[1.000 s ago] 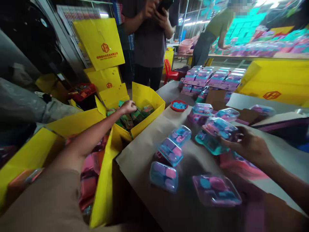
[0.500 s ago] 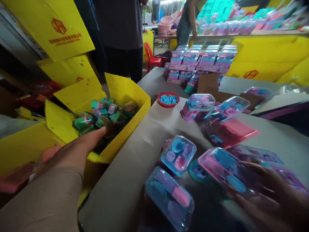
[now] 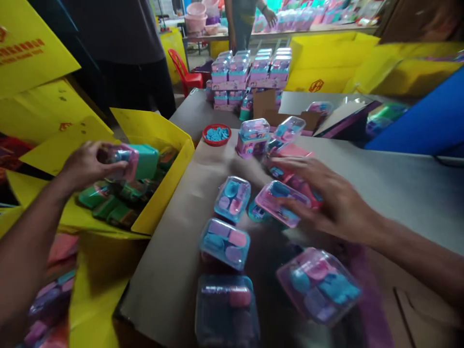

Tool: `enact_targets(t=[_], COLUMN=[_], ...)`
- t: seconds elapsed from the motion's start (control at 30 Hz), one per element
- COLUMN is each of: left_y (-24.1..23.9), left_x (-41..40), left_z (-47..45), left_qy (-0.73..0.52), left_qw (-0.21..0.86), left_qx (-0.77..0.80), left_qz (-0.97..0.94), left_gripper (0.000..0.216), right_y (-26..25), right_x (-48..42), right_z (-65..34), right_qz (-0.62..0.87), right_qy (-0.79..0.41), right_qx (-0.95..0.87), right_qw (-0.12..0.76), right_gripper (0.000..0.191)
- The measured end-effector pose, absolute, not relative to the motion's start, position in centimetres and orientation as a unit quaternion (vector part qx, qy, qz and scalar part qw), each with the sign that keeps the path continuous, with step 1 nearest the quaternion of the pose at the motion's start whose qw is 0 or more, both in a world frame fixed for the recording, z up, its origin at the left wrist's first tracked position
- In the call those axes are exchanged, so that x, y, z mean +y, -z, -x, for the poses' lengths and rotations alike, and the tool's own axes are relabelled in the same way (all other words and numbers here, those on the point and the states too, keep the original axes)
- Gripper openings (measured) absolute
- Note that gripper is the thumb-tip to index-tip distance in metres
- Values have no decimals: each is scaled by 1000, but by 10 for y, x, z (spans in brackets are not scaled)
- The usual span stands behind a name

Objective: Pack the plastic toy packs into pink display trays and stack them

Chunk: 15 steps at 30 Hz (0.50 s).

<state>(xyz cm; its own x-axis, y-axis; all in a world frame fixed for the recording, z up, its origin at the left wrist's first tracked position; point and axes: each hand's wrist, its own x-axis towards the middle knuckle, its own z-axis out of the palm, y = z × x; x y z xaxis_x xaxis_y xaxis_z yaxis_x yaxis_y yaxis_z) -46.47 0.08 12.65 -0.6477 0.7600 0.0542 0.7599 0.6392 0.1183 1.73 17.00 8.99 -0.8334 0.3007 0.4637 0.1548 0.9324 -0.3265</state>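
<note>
My left hand (image 3: 85, 164) is raised over the yellow box (image 3: 165, 186) and is closed round a teal and pink toy piece (image 3: 136, 162). More green and teal pieces (image 3: 116, 203) lie in that box. My right hand (image 3: 326, 198) lies on the table with fingers spread over a pink-rimmed clear toy pack (image 3: 279, 203). Several clear packs with blue, pink and purple parts lie on the brown paper (image 3: 174, 251) in front of me, among them one pack (image 3: 232, 198) and another pack (image 3: 224, 244) close to my right hand.
A small red dish (image 3: 216, 134) of blue bits sits further back. Stacked toy packs (image 3: 250, 72) stand at the table's far end. Yellow boxes (image 3: 326, 63) line the right and left. A person in dark clothes (image 3: 126, 53) stands behind the yellow box; another person stands far back.
My left hand has come up out of the yellow box holding a teal and pink piece. My right hand has moved forward and left, setting the pink-rimmed pack down among the others.
</note>
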Motion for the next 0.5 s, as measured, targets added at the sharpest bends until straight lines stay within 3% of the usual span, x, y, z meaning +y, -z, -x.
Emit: enact_targets(t=[0.1, 0.17, 0.23, 0.33, 0.4, 0.5], left_y=[-168, -168, -145, -103, -89, -87], left_x=[-1, 7, 24, 49, 53, 37], left_z=[396, 335, 286, 266, 291, 367], left_qy=[-144, -128, -59, -26, -75, -192], left_qw=[-46, -30, 35, 111, 158, 160], left_qx=[822, 790, 777, 766, 751, 797], left_qz=[-549, -598, -625, -633, -637, -551], left_gripper=[83, 70, 54, 65, 76, 66], right_y=[-101, -96, -88, -78, -79, -87], right_x=[174, 177, 183, 197, 201, 193], right_z=[35, 60, 71, 61, 43, 11], right_qz=[-8, -14, 13, 61, 65, 61], right_qy=[-148, -137, -115, -62, -37, -54], right_qx=[-985, -990, -993, -996, -993, -975], right_qw=[88, -1, -24, 22, 94, 204], right_gripper=[64, 57, 52, 54, 59, 64])
